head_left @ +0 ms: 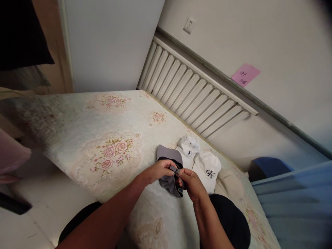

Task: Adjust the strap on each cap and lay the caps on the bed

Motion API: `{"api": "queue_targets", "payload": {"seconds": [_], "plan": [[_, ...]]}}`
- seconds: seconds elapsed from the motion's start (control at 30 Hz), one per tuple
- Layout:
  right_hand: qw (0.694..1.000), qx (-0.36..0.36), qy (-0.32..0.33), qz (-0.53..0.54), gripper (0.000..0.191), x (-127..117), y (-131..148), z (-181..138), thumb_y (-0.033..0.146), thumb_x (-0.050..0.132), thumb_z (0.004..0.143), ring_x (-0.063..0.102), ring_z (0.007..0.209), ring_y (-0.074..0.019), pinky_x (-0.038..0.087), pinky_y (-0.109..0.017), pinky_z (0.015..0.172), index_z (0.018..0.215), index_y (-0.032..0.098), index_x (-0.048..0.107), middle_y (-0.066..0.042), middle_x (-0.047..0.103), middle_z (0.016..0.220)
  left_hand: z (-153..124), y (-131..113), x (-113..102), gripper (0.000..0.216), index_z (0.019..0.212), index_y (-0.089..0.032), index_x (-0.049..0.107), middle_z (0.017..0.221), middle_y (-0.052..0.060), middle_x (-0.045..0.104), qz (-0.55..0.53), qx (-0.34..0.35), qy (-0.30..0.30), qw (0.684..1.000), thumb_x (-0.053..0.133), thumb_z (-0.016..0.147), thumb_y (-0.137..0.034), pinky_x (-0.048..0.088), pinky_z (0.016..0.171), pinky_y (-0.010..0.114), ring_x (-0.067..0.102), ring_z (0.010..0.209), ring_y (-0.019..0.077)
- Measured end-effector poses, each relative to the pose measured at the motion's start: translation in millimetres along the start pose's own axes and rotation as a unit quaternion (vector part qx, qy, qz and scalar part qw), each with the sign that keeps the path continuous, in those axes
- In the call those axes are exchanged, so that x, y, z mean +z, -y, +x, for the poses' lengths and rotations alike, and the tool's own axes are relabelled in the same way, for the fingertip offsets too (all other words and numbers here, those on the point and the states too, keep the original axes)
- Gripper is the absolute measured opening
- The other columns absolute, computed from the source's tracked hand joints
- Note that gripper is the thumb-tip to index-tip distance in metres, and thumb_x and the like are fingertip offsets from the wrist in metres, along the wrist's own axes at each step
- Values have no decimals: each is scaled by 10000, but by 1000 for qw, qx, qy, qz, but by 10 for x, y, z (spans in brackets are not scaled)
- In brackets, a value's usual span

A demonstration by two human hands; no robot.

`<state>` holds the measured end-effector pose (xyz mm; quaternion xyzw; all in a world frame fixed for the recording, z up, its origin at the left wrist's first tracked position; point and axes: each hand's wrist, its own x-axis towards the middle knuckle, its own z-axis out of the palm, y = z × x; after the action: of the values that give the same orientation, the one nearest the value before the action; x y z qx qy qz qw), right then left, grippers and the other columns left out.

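A grey cap lies upside down on the flowered mattress in front of me. My left hand and my right hand both pinch the cap's grey back strap between fingers and thumb. Two white caps lie just beyond: one with a small dark logo, one with black letters. A beige cap sits to their right.
A white slatted headboard leans along the wall beside the mattress. A pink note and a wall socket are on the wall. A blue object and a blue board stand at right. Pale floor lies at left.
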<state>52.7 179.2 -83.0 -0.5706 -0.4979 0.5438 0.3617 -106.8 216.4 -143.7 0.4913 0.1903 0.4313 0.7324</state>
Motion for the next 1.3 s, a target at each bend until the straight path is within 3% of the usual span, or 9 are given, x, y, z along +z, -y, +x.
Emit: {"api": "queue_targets", "payload": {"seconds": [0.23,0.37,0.47,0.6,0.73,0.83,1.1,1.3], "plan": [[1000,13,0,-23,240,-27,39,23,364,692,671,418,394,-65,222,-199,411,622,162,572,33,557,457,-48,-56,34,243,873,-143,607,742,-2,590,14,-5,-19,1000,655,718,-323,365,654,221,507,675,103],[994,-29,90,-56,209,-105,52,-13,368,672,721,536,572,-110,367,-235,563,774,167,642,-5,651,631,-40,-26,-29,229,807,-145,586,705,-5,574,-25,-1,-46,999,687,671,-301,360,628,221,502,642,103],[982,-39,137,-121,191,-242,7,-30,313,706,694,557,691,-135,380,-261,657,823,177,671,-9,673,749,-19,-6,-103,224,795,-147,573,717,6,582,-41,3,-61,997,685,658,-285,376,651,237,527,662,118],[985,-38,108,-126,146,-453,-37,-27,309,691,704,537,610,-133,373,-272,634,683,172,648,8,642,622,-10,-30,-151,185,743,-149,568,667,-10,566,0,-44,-50,998,663,626,-256,363,615,228,512,621,111],[997,-54,49,-14,188,-559,8,-29,345,702,698,551,590,-130,380,-260,605,786,187,651,6,657,631,-19,-59,-147,157,699,-151,573,612,-36,530,36,-88,-51,994,651,586,-226,305,532,201,451,554,85],[999,-33,24,8,216,-569,4,-16,356,725,679,535,546,-117,368,-241,551,793,191,643,10,647,618,-16,-55,-142,142,667,-151,563,586,-43,512,43,-103,-57,992,640,570,-221,286,506,198,414,519,77],[999,-36,13,-33,224,-659,-217,16,391,675,735,501,551,-105,351,-233,550,770,174,630,8,623,622,10,-8,-142,170,688,-150,548,613,-32,518,45,-122,-72,989,594,575,-268,316,524,215,437,524,88],[986,-21,5,-166,189,-556,-86,-32,358,642,727,443,512,-100,307,-234,511,732,174,603,35,554,565,-16,-6,-89,142,696,-159,541,577,-52,480,75,-116,-91,986,593,608,-257,277,508,209,388,495,77]]}}
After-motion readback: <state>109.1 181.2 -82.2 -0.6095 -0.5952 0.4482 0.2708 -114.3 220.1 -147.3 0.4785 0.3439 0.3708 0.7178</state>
